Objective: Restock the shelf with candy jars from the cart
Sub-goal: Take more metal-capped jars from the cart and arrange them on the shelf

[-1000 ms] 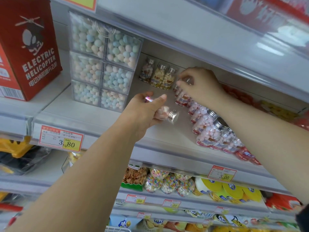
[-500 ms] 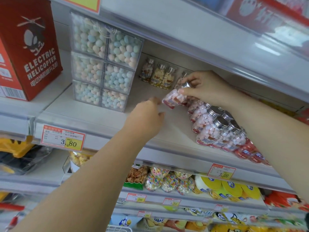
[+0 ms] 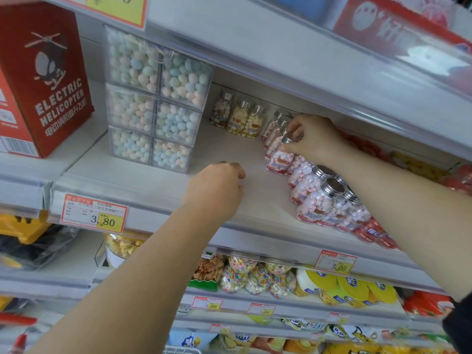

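This is a shop, a self-service aisle of sweets and toys. White tiered shelving runs across the view, and the shelf [image 3: 158,175] in the middle carries a clear plastic rail along its near edge with a printed price tag [image 3: 94,213] reading 3.80; further right another tag [image 3: 335,263] reads 3.00, and more tags line the rails below. Goods stand in multiples: identical candy jars [image 3: 321,200] in rows, stacked clear boxes [image 3: 155,98] of pastel sweets, and bagged snacks [image 3: 255,277] on the lower shelf. At far left stands a red toy box [image 3: 43,80] marked "Electric Helicopter", with a barcode [image 3: 19,146].
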### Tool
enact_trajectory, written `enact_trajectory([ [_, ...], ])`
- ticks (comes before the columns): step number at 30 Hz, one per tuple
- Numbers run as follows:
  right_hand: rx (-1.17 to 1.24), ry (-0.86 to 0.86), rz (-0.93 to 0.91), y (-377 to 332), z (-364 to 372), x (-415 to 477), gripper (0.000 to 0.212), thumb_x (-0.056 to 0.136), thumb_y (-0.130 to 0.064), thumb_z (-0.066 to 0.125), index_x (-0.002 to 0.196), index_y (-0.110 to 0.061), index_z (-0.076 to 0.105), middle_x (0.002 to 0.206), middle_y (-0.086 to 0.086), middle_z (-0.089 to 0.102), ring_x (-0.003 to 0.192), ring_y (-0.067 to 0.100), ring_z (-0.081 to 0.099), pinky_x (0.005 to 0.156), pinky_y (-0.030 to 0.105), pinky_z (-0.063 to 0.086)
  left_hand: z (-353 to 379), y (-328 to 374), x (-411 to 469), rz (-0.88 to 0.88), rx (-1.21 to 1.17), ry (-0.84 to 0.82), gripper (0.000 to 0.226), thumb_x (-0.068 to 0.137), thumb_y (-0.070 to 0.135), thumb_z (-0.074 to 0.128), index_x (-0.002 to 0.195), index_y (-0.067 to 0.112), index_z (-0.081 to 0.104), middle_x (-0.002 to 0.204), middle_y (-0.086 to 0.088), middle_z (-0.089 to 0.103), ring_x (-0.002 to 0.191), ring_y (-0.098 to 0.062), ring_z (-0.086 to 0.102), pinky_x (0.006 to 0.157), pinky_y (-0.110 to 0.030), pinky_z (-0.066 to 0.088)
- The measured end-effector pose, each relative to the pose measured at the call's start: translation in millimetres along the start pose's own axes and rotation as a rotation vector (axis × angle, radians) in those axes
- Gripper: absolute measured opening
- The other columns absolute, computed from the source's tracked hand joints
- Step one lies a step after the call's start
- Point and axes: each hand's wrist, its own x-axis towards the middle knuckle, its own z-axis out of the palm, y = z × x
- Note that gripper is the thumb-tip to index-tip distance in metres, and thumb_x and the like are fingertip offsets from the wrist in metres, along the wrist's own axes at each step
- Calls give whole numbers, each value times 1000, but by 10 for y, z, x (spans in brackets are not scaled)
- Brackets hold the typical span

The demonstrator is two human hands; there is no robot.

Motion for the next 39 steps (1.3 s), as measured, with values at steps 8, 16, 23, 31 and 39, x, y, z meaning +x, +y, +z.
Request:
enact_trajectory([
  [8, -91, 38, 0, 37, 10, 20, 42, 74, -35, 84, 107, -18, 65, 98, -1, 63, 93, 22, 61, 78, 31, 46, 19, -10, 7, 15, 22, 7, 32, 99, 23, 53, 130, 24, 59, 129, 0, 61, 113, -23, 61, 95, -41, 52],
  [16, -149, 96, -173, -369, -87, -427, 31, 79, -43, 76, 105, -29, 66, 108, -8, 63, 101, 14, 54, 82, 29, 37, -37, 63, -193, 155, -72, 196, 27, 99, 18, 52, 122, 25, 64, 121, 4, 62, 100, -20, 64, 80, -42, 56],
  [23, 232, -26, -332, -960, 339, -1729, 12, 84, -18, 71, 96, -21, 70, 80, -18, 58, 71, -3, 49, 67, 19, 42, -138, -378, -1237, 276, -224, 250, 23, 93, 19, 53, 110, 19, 68, 100, 7, 64, 86, -16, 66, 71, -42, 56],
  [31, 279, -661, -85, -1045, 2207, -2818, 11, 88, -27, 69, 99, -28, 67, 77, -21, 56, 69, 6, 56, 69, 34, 52, 710, -1743, -2449, -309, -222, -24, 22, 94, 15, 61, 112, 24, 70, 98, 12, 64, 78, -4, 59, 77, -22, 50],
  [39, 111, -1046, -78, -896, 3890, -3266, 20, 89, -34, 61, 106, -26, 65, 92, -8, 64, 91, 18, 63, 75, 30, 46, 1949, -2711, -3294, -805, -235, -240, 28, 96, 22, 57, 122, 27, 64, 114, 5, 69, 94, -11, 66, 77, -25, 49],
])
